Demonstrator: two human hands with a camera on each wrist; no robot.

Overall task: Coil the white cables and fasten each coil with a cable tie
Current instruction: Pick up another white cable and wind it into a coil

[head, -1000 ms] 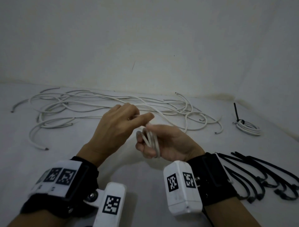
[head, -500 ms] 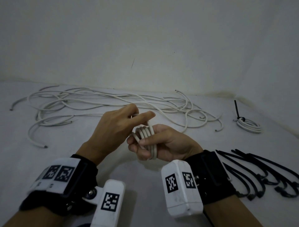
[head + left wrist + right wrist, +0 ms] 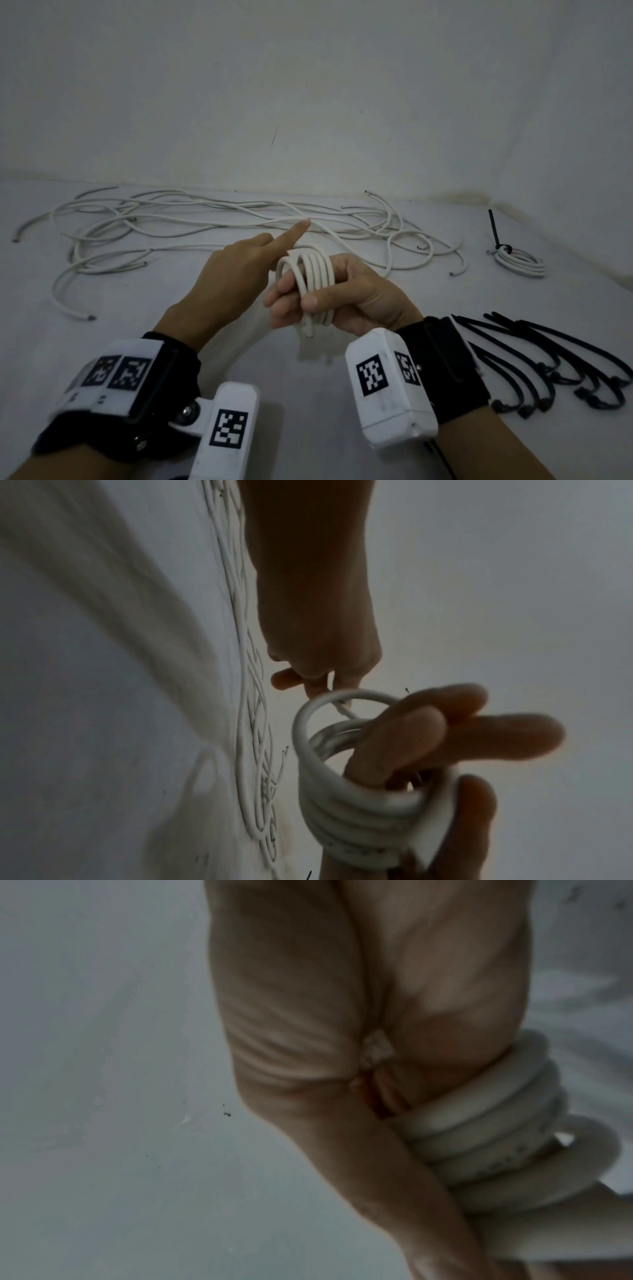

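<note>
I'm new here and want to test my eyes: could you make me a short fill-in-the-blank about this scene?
1. The white cable coil is wound around the fingers of the ____ hand.
2. The black cable ties lie on the ____ side.
3. The far finished coil is fastened with a ____ tie.

Missing: right; right; black

**Hands Raised Close Together, One Wrapped, One Pointing**

The right hand (image 3: pixel 346 294) is held palm-up, its fingers wound round by the white coil (image 3: pixel 313 279) and its thumb pressed across it. The left hand (image 3: pixel 236 274) is kept alongside, index finger extended, the rest curled
</note>
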